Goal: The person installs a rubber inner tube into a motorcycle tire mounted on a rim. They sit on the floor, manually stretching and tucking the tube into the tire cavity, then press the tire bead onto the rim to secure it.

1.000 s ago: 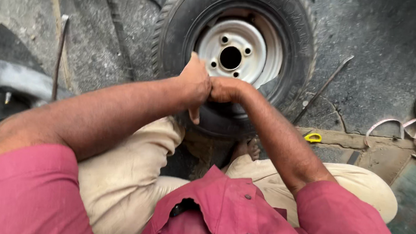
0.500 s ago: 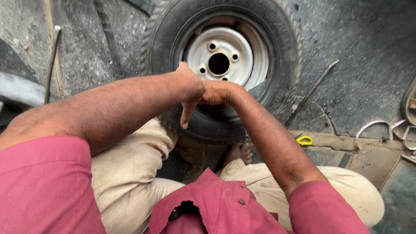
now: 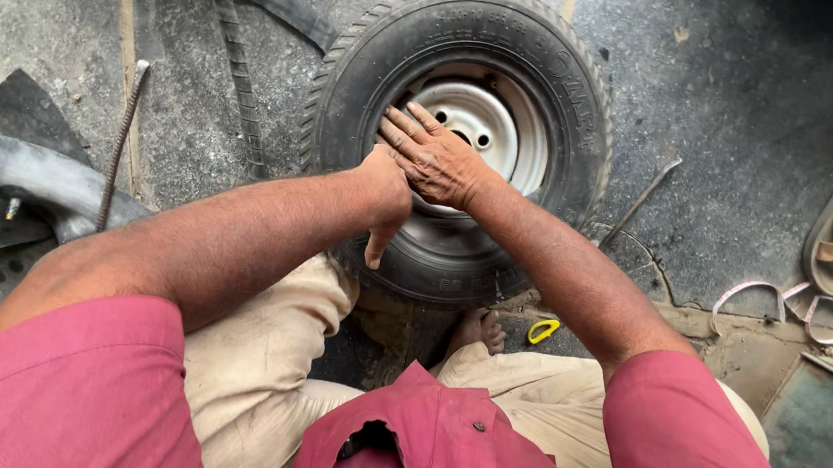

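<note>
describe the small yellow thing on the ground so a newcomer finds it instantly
Start at the black tyre with the pale steel rim, lying flat before the seated person. Go to its near edge, then just right of the bare foot. The yellow object lies there on the dirty ground, the only bright yellow item; its kind is too small to tell.

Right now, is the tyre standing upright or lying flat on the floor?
Lying flat. The tyre shows its whole sidewall ring and the white rim face-up, and the right hand rests spread on it.
</note>
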